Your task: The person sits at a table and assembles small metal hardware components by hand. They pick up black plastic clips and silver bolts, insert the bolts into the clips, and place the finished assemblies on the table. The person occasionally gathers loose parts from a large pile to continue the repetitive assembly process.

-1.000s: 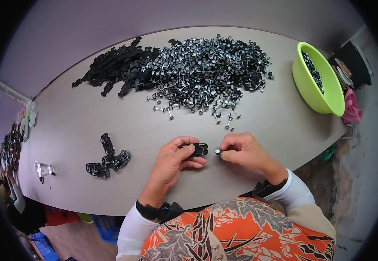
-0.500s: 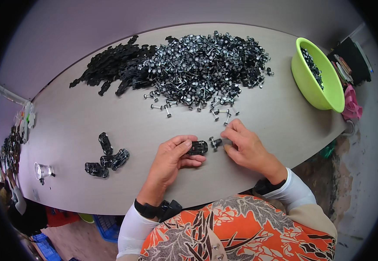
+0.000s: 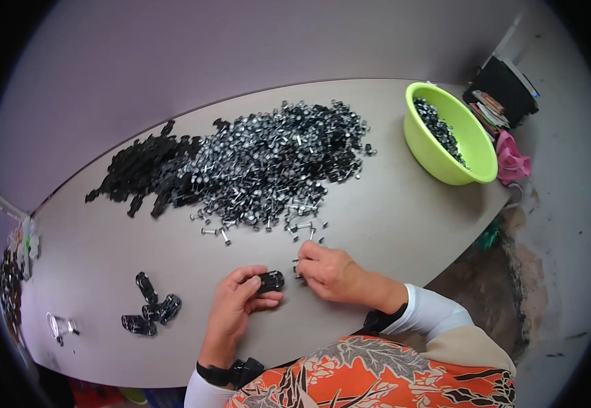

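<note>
My left hand [image 3: 235,299] grips a black toy car [image 3: 270,281] between thumb and fingers, just above the table. Close to the car's right end, my right hand [image 3: 333,273] has its fingers drawn together at a small wheel-and-axle piece [image 3: 298,270], mostly covered by the fingertips. Several loose wheel axles [image 3: 303,226] lie just beyond that hand, at the front of a big heap of wheel axles [image 3: 275,156]. Off to the left, several black toy cars [image 3: 150,311] rest in a small cluster.
Flat black plastic parts [image 3: 142,166] are heaped at the far left. A lime-green basin [image 3: 472,132] holding more small parts stands at the far right. Near the left edge is a clear plastic cup [image 3: 61,326]. Books [image 3: 489,109] and a pink cloth [image 3: 511,160] sit beyond the basin.
The whole view has shifted, so the table appears lower and further left. My right fingers have closed in around the wheel-and-axle piece, which showed more plainly before. The left hand keeps the car.
</note>
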### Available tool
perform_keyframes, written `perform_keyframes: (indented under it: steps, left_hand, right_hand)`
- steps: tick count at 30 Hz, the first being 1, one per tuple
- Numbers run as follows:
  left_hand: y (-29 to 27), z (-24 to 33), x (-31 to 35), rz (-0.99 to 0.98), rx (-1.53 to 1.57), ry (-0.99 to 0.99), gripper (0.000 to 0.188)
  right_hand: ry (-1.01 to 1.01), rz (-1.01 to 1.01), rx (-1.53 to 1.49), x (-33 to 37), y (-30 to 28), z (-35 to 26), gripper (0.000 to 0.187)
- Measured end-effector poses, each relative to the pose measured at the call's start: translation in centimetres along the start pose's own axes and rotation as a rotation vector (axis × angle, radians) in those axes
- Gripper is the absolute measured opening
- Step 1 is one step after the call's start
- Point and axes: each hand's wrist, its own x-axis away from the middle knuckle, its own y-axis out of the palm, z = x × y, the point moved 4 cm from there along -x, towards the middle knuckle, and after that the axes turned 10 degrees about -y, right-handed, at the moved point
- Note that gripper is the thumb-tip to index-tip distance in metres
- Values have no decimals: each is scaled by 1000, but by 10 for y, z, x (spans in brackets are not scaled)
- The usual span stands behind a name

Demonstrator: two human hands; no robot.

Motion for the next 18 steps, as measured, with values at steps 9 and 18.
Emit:
perform_keyframes:
  steps: [9, 18]
  left_hand:
    - [3, 0, -3, 4, -5, 3, 34]
    - [0, 1, 0, 18, -19, 9, 34]
  right_hand:
    - [646, -203, -415, 16, -1, 21, 16]
    - [135, -35, -86, 11, -10, -3, 12]
